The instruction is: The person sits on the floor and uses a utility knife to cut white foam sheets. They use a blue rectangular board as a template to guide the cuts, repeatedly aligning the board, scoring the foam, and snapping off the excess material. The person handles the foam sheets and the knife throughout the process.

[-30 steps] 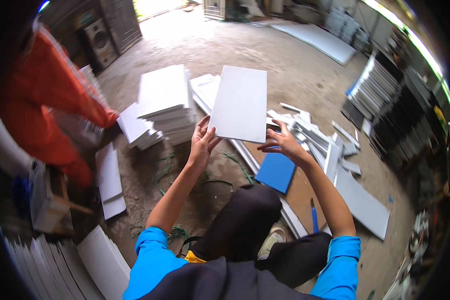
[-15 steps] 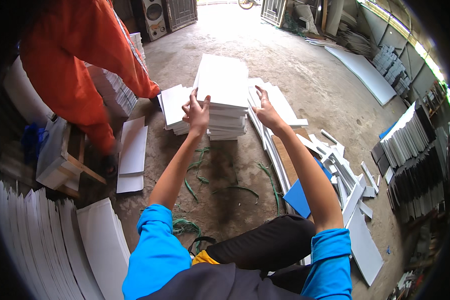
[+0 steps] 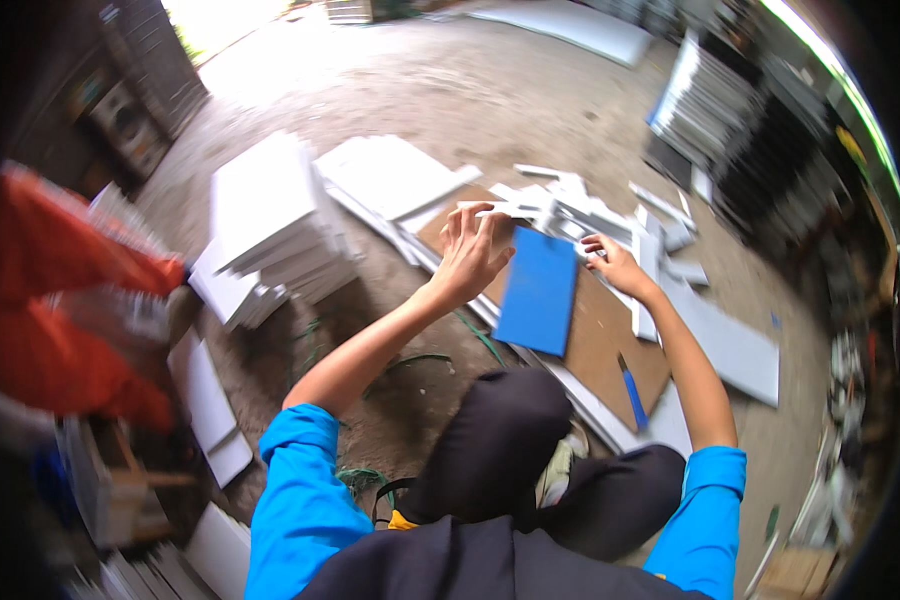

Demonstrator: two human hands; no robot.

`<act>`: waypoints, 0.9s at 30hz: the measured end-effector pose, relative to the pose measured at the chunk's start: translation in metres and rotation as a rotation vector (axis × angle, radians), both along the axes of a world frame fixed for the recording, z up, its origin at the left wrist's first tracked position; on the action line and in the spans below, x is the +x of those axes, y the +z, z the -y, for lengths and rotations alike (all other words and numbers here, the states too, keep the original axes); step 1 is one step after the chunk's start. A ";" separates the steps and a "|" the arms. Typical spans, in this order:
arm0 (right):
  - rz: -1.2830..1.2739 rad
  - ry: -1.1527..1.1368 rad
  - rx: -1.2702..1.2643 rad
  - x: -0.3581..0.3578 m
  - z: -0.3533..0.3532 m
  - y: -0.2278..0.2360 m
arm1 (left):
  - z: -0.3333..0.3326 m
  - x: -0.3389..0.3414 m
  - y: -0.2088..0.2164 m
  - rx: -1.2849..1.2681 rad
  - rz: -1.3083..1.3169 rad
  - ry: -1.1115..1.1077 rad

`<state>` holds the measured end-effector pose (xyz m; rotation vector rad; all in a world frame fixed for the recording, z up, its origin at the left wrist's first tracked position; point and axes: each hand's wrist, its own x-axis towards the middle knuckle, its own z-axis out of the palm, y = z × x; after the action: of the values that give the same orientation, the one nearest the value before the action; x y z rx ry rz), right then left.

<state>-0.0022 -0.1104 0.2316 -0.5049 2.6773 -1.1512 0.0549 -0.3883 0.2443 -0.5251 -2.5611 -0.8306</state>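
Note:
My left hand [image 3: 470,255] hovers at the left edge of a blue rectangular sheet [image 3: 537,295], its fingers spread and bent with nothing in them. To the right of that sheet is my right hand [image 3: 618,270], fingers apart and slightly curled, over loose white strips [image 3: 610,220]. I cannot tell whether its fingertips touch a strip. Beneath the blue sheet lies a brown board [image 3: 610,350]. A blue-handled cutting tool [image 3: 631,390] rests on the board's near right part. A neat stack of white panels [image 3: 260,205] stands to the left.
Flat white sheets [image 3: 385,175] lie beyond the board. Upright bundles of white and dark panels [image 3: 705,95] stand at the far right. At the left is a person in orange trousers [image 3: 70,300], near a small wooden stool [image 3: 120,480]. Green string [image 3: 420,358] lies on the floor.
My view has swung to the right. Both hands have left the stack of white panels and come over the blue sheet and the strips.

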 end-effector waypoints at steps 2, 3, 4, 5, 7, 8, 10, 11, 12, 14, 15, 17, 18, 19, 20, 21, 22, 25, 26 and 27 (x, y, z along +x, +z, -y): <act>0.150 -0.209 0.065 0.022 -0.070 -0.025 | -0.044 -0.013 -0.025 -0.123 0.029 -0.187; 0.184 -0.324 0.066 0.037 -0.099 -0.038 | -0.066 -0.018 -0.035 -0.237 0.086 -0.279; 0.221 -0.440 0.078 0.054 -0.130 -0.052 | -0.091 -0.023 -0.048 -0.344 0.137 -0.373; 0.188 -0.465 0.104 0.070 -0.171 -0.076 | -0.118 -0.025 -0.056 -0.447 0.181 -0.463; 0.169 -0.530 0.179 0.107 -0.199 -0.103 | -0.155 -0.029 -0.076 -0.696 0.275 -0.592; 0.134 -0.546 0.225 0.124 -0.216 -0.125 | -0.178 -0.031 -0.084 -0.708 0.344 -0.631; 0.152 -0.548 0.182 0.151 -0.220 -0.160 | -0.207 -0.035 -0.107 -0.755 0.505 -0.679; 0.118 -0.514 0.211 0.160 -0.214 -0.182 | -0.212 -0.041 -0.127 -0.726 0.463 -0.696; 0.150 -0.522 0.239 0.169 -0.201 -0.188 | -0.221 -0.040 -0.136 -0.707 0.498 -0.698; -0.044 -0.486 0.250 0.185 -0.185 -0.209 | -0.239 -0.038 -0.151 -0.664 0.565 -0.698; -0.063 -0.476 0.297 0.186 -0.173 -0.208 | -0.241 -0.035 -0.159 -0.637 0.522 -0.688; -0.104 -0.450 0.396 0.188 -0.157 -0.200 | -0.245 -0.036 -0.173 -0.579 0.474 -0.682; -0.093 -0.456 0.392 0.188 -0.157 -0.200 | -0.250 -0.037 -0.178 -0.541 0.444 -0.684; -0.082 -0.462 0.387 0.188 -0.157 -0.199 | -0.257 -0.038 -0.183 -0.489 0.420 -0.682; -0.073 -0.464 0.384 0.187 -0.157 -0.200 | -0.265 -0.040 -0.187 -0.433 0.396 -0.677; -0.120 -0.504 0.361 0.188 -0.158 -0.199 | -0.273 -0.042 -0.190 -0.378 0.372 -0.670; -0.124 -0.591 0.283 0.189 -0.159 -0.200 | -0.281 -0.043 -0.194 -0.347 0.319 -0.693; -0.170 -0.826 0.105 0.192 -0.172 -0.197 | -0.307 -0.048 -0.202 -0.324 0.142 -0.793; -0.153 -0.870 0.088 0.194 -0.180 -0.199 | -0.317 -0.049 -0.204 -0.312 0.098 -0.854; -0.136 -0.914 0.071 0.196 -0.188 -0.201 | -0.326 -0.051 -0.206 -0.298 0.053 -0.914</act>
<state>0.1938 0.0774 0.0307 0.7720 3.1169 -1.1952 0.0038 -0.0618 0.0384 -1.8585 -2.4470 -0.7049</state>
